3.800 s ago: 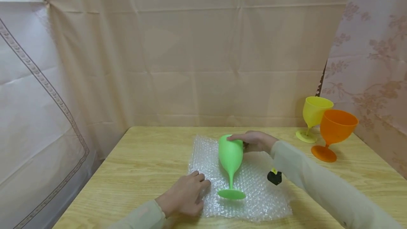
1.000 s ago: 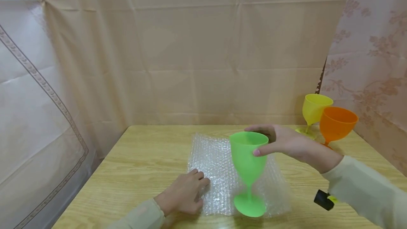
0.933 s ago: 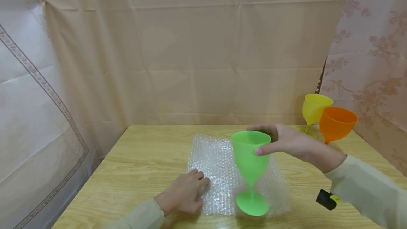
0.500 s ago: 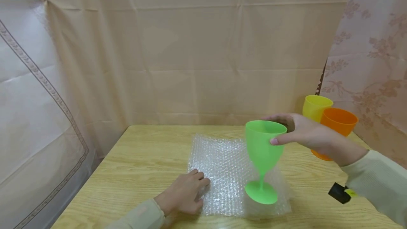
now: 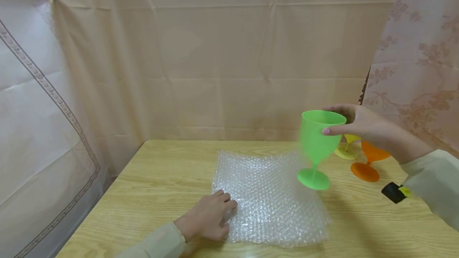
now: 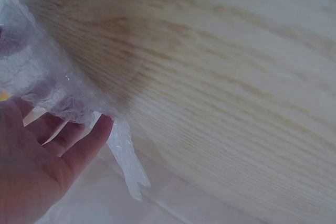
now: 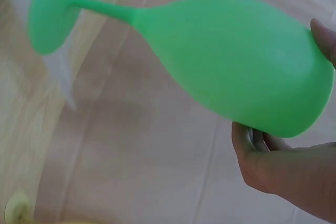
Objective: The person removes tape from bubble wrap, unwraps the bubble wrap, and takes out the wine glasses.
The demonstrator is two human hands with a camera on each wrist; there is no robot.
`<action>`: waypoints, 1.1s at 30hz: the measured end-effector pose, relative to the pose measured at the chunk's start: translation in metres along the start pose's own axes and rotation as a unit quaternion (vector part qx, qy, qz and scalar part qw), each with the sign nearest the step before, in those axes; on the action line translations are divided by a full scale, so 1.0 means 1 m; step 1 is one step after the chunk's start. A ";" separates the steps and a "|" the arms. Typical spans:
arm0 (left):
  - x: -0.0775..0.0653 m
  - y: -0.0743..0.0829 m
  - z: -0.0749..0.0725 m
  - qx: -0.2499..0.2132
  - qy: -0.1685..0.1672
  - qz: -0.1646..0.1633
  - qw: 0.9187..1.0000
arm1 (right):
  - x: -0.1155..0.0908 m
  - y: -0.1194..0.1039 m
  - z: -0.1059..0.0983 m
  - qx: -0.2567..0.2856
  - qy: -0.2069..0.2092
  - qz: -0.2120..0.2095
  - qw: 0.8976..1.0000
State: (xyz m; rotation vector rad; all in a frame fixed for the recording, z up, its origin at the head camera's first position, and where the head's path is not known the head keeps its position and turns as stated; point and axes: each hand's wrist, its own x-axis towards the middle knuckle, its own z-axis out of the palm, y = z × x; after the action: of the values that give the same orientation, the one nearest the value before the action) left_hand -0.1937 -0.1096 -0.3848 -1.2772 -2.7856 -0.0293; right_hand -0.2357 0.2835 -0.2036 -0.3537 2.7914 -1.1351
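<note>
A green goblet (image 5: 320,140) hangs upright above the right edge of the bubble wrap (image 5: 265,202). My right hand (image 5: 362,124) grips its bowl near the rim, thumb on the near side and fingers behind. The right wrist view shows the goblet's bowl (image 7: 236,61) between that thumb and the fingers. My left hand (image 5: 211,216) rests at the wrap's left edge. In the left wrist view the left hand's extended fingers (image 6: 86,145) touch the edge of the wrap (image 6: 52,77).
Behind my right hand stand a yellow goblet (image 5: 346,151) and an orange goblet (image 5: 365,171), both partly hidden. They are on the right of the wooden table (image 5: 168,170). Beige cloth (image 5: 215,51) hangs behind the table, with more cloth at both sides.
My right hand turned the green goblet upright, lifted it and moved it right and away from me, off the middle of the wrap. The left hand stayed put.
</note>
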 end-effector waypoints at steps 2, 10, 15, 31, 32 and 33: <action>0.000 0.000 0.001 0.002 0.002 0.001 1.000 | 0.004 0.008 -0.006 -0.016 0.013 0.017 1.000; 0.000 -0.001 0.001 0.006 0.002 0.004 1.000 | 0.015 0.043 -0.012 -0.031 0.054 0.060 0.996; 0.000 -0.002 0.002 0.007 -0.001 0.000 1.000 | 0.025 0.060 -0.004 -0.034 0.083 0.081 0.993; 0.001 -0.005 0.006 0.006 0.003 0.001 1.000 | 0.050 0.090 0.032 -0.025 0.194 0.114 0.974; 0.000 -0.004 0.006 0.010 0.007 0.003 1.000 | 0.050 0.091 0.033 -0.026 0.200 0.116 0.973; -0.001 -0.004 0.007 0.012 0.010 0.005 1.000 | 0.050 0.093 0.035 -0.025 0.203 0.116 0.972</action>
State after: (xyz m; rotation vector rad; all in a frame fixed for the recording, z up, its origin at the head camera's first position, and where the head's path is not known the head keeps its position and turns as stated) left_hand -0.1965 -0.1120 -0.3918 -1.2766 -2.7544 -0.0069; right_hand -0.2940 0.3116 -0.2937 0.2289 3.0987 -1.1970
